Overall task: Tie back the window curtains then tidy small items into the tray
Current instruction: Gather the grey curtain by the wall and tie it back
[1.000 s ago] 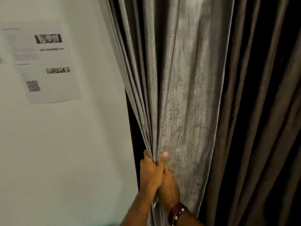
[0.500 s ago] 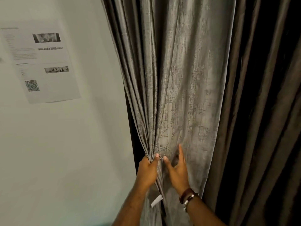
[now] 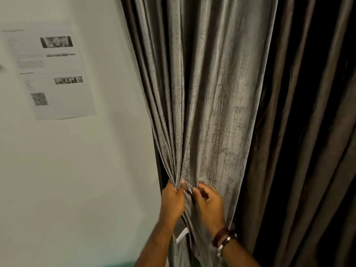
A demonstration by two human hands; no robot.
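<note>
A grey textured curtain (image 3: 217,105) hangs in folds beside the white wall. My left hand (image 3: 172,202) is closed around its bunched left pleats at about waist height. Just to the right, my right hand (image 3: 209,204) curls its fingers into the fabric next to the bunch; a dark watch sits on that wrist. A small white label (image 3: 182,235) pokes out of the cloth below my hands. No tie-back, tray or small items are in view.
A darker brown curtain (image 3: 308,141) hangs in shadow to the right. A printed paper sheet (image 3: 48,72) with a QR code is stuck on the white wall (image 3: 77,180) at the left.
My right hand left the bunch, spread flat on the cloth to the right, and now curls back toward the gathered pleats. My left hand kept its hold.
</note>
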